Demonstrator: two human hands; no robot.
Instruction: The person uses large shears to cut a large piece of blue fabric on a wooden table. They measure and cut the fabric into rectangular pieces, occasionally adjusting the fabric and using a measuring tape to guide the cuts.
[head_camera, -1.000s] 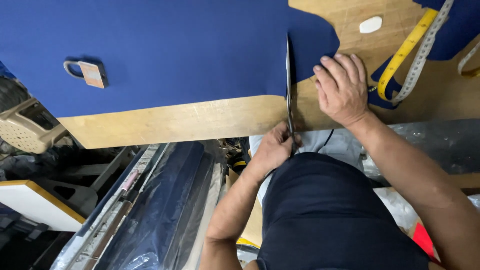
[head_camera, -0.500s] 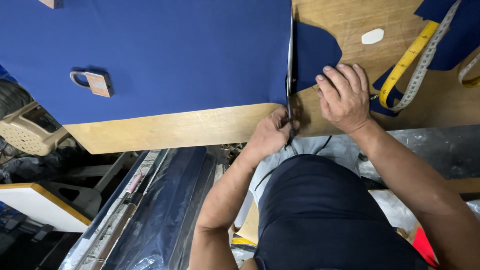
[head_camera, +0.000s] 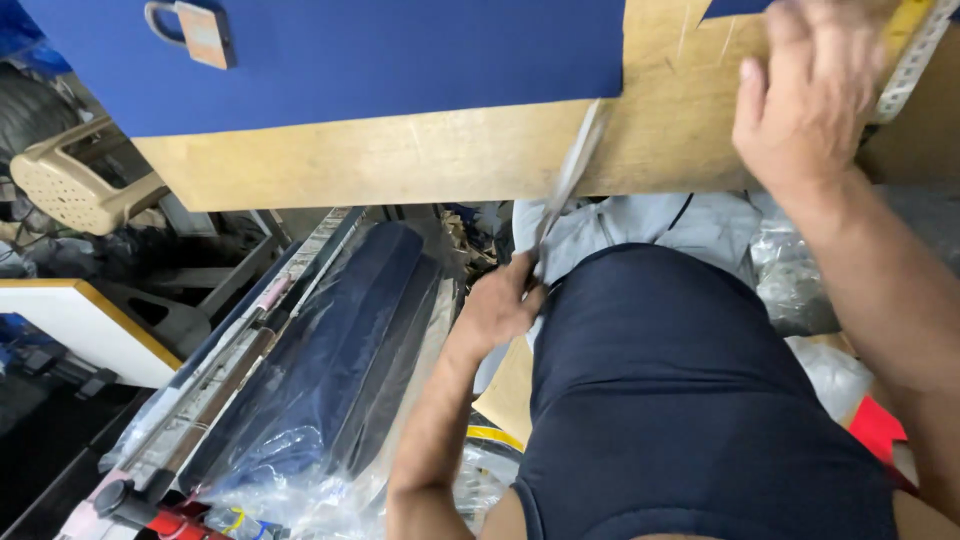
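Observation:
A large blue cloth lies flat on a wooden table. My left hand is below the table edge, in front of my body, closed on the handles of scissors. Their blurred blades point up toward the cloth's lower right corner. My right hand rests palm down on the bare wood to the right of the cloth, fingers spread, next to a yellow measuring tape. A small piece of blue cloth shows at the top edge.
A metal weight with a loop handle sits on the cloth at the upper left. Below the table are a beige plastic stool, a white board, a plastic-wrapped roll of dark blue fabric and clear plastic bags.
My left hand has drawn the scissors back out of the cloth, down past the table edge. The cut-off blue piece has moved away to the right with my right hand.

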